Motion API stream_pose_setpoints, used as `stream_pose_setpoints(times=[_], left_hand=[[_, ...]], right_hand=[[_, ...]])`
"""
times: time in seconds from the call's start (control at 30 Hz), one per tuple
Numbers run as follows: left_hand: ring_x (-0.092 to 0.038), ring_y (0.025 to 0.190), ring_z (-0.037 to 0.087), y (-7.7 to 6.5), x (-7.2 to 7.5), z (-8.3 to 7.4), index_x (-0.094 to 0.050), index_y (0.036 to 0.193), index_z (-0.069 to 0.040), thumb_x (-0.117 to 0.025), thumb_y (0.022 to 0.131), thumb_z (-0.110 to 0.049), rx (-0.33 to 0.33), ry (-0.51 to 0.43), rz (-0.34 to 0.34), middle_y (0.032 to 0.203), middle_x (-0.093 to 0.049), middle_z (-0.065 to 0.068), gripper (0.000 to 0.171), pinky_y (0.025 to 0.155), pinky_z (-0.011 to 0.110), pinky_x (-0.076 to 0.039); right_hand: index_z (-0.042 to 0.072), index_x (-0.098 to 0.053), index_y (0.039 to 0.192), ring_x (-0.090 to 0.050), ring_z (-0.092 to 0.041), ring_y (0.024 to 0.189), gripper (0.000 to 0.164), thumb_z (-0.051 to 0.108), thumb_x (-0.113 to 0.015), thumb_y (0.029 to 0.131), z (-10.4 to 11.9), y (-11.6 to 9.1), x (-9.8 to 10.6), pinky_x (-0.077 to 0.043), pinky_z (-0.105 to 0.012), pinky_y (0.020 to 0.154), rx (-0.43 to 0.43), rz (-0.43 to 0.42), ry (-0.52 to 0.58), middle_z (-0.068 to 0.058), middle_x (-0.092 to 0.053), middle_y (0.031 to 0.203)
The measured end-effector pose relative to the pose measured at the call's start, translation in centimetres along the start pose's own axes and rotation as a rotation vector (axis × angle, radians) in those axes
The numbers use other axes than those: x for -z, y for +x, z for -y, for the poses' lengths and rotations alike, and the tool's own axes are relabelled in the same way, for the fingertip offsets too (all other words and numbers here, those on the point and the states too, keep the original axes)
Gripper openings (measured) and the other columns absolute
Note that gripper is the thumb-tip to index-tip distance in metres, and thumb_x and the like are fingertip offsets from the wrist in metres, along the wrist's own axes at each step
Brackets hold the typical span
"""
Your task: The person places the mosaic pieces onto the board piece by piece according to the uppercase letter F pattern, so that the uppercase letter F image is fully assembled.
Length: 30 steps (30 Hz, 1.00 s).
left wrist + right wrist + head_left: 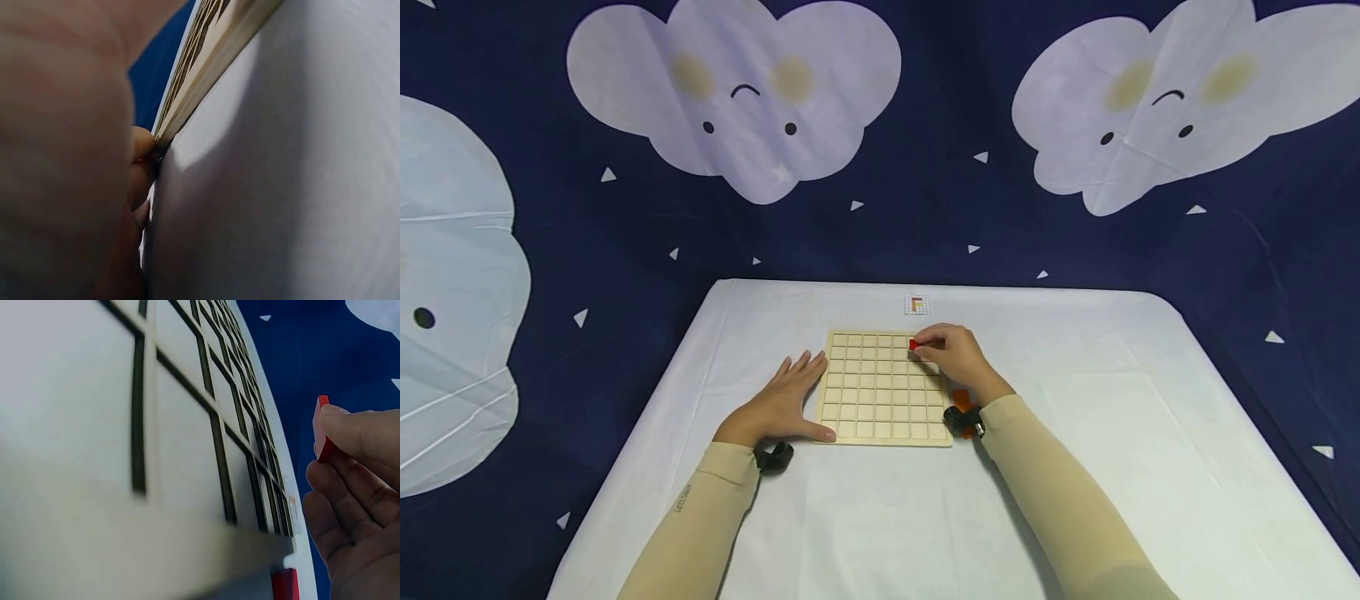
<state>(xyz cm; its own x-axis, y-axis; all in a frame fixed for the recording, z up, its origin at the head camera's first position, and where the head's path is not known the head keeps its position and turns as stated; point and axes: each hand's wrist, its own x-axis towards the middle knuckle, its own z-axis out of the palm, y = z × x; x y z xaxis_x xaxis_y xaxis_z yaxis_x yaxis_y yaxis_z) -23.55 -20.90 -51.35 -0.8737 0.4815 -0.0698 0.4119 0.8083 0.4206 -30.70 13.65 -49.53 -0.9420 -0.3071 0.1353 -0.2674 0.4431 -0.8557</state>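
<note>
A square wooden board (880, 388) with a grid of shallow square cells lies on the white table. My right hand (957, 353) pinches a small flat red tile (322, 428) between thumb and fingers over the board's upper right cells. In the right wrist view the tile stands on edge, apart from the grid. My left hand (786, 402) lies at the board's left side with its fingers spread, the thumb at the lower left corner. In the left wrist view, fingertips (144, 142) touch the board's edge.
Orange-red pieces (961, 400) lie beside the board's right edge, partly hidden under my right wrist. A small printed card (917, 305) with a coloured grid pattern lies beyond the board. Dark blue cloth with clouds (760, 92) hangs behind the white table (760, 533).
</note>
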Motion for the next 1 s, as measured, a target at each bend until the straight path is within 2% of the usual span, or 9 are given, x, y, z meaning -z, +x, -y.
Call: stream_pose_setpoints(times=[0.27,0.57,1.0], left_hand=[[-0.004,0.16,0.03,0.0,0.0,0.1,-0.02,0.167,0.0,-0.083,0.065,-0.081,-0.007,-0.003,-0.001,0.174,-0.014,0.012,0.144,0.127,0.047,0.002],[-0.002,0.16,0.028,0.1,-0.2,0.2,-0.019,0.167,-0.002,-0.082,0.065,-0.082,0.001,0.005,0.005,0.174,-0.012,0.01,0.145,0.127,0.046,0.003],[-0.003,0.16,0.028,0.0,-0.1,0.2,-0.019,0.168,-0.002,-0.083,0.064,-0.082,0.008,0.001,0.003,0.174,-0.013,0.01,0.145,0.127,0.046,0.003]], right_hand=[[0.005,-0.08,0.112,-0.071,-0.021,0.098,0.015,0.006,-0.077,0.097,0.3,0.5,-1.1,-0.06,-0.035,0.088,-0.008,0.033,0.029,-0.005,-0.072,0.116],[0.007,-0.081,0.113,-0.071,-0.02,0.099,0.017,0.011,-0.081,0.096,0.3,0.9,-2.0,-0.059,-0.035,0.089,0.012,0.047,-0.022,-0.005,-0.073,0.117],[0.007,-0.082,0.11,-0.071,-0.017,0.098,0.017,0.01,-0.083,0.093,1.2,1.6,-3.3,-0.059,-0.033,0.088,0.049,0.069,-0.039,-0.003,-0.074,0.112]])
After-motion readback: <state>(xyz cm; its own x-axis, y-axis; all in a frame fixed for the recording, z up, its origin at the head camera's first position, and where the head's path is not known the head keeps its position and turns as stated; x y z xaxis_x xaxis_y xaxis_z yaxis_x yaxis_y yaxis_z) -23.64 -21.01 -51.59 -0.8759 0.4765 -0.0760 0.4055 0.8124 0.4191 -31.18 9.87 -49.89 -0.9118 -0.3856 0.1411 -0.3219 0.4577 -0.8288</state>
